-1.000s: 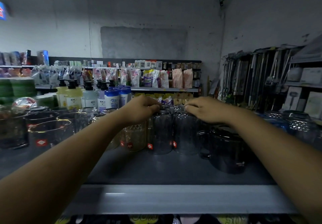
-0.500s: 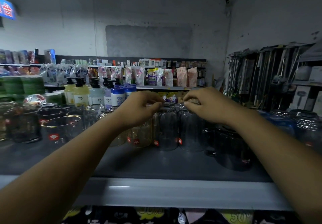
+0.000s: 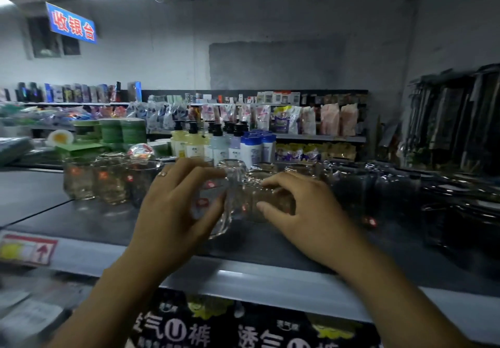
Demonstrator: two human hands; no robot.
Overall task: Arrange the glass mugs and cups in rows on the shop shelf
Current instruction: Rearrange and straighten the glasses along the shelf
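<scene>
While both hands are on glass: we judge the sorting to be mid-way, with two cups handled at once.
Landmark: the shelf edge (image 3: 243, 274), the grey lip nearest us; every place below is told from it.
Left hand (image 3: 176, 212): just past the shelf edge, fingers curled over the top and thumb on the near wall of a faceted cup (image 3: 223, 227), gripping it.
Right hand (image 3: 311, 217): also past the edge, fingers and thumb wrapped round a second cup (image 3: 278, 198).
Faceted cup: closer to the shelf edge than any other glass. Its long axis is about upright, and blur hides any slight tilt. We cannot tell whether its base touches the shelf.
Second cup: just beside the faceted cup, a little farther from the edge.
Deciding relation: both cups lie between our palms. The row of cups (image 3: 108, 182) stands farther back from the edge and leftward, so the left hand is nearer it. The dark mugs (image 3: 465, 217) sit rightward, nearer the right hand.
Next move, our guess: push each cup back from the edge into line.
</scene>
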